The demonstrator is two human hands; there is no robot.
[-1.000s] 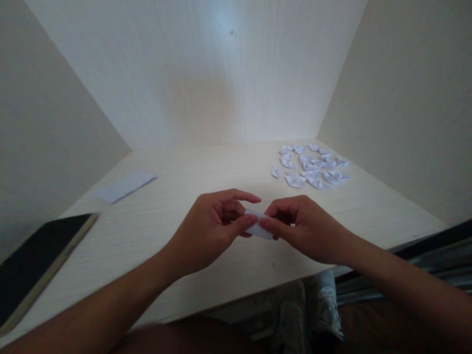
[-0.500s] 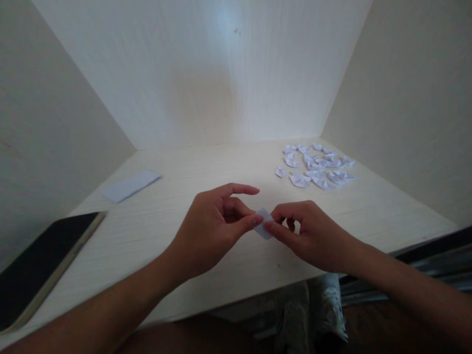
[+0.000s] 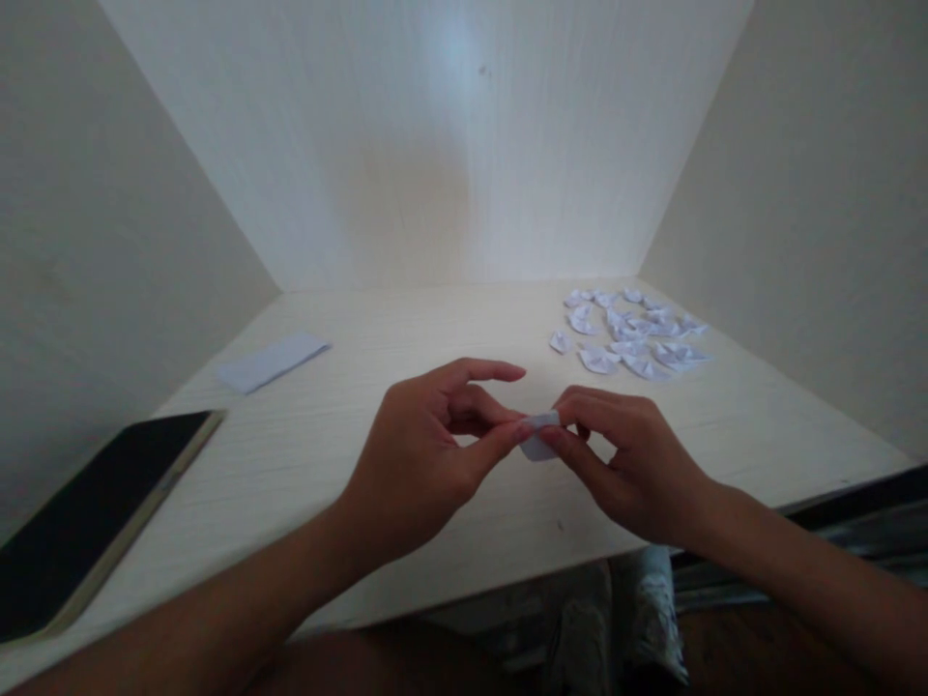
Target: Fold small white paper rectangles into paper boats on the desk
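Observation:
Between my two hands is a small piece of folded white paper (image 3: 538,449), held just above the table. My left hand (image 3: 442,440) pinches its left side between thumb and a bent finger, with the index finger stretched out above. At the right side, my right hand (image 3: 616,449) grips the paper with thumb and fingertips. Its top edge is bent over near the right fingers. Beyond my right hand, several small folded paper boats (image 3: 638,333) lie in a cluster, one (image 3: 559,341) a little apart at the left.
A folded white sheet (image 3: 272,362) lies at the left back of the pale table (image 3: 406,338). Nearer on the left is a dark-screened tablet or phone (image 3: 101,512). Pale walls (image 3: 464,174) enclose the back and sides. Below the front edge, shoes (image 3: 584,628) show.
The paper has turned from a tilted diamond to a flatter pose, its top edge now bent over. My right fingers have shifted up along it. The whole view has moved slightly.

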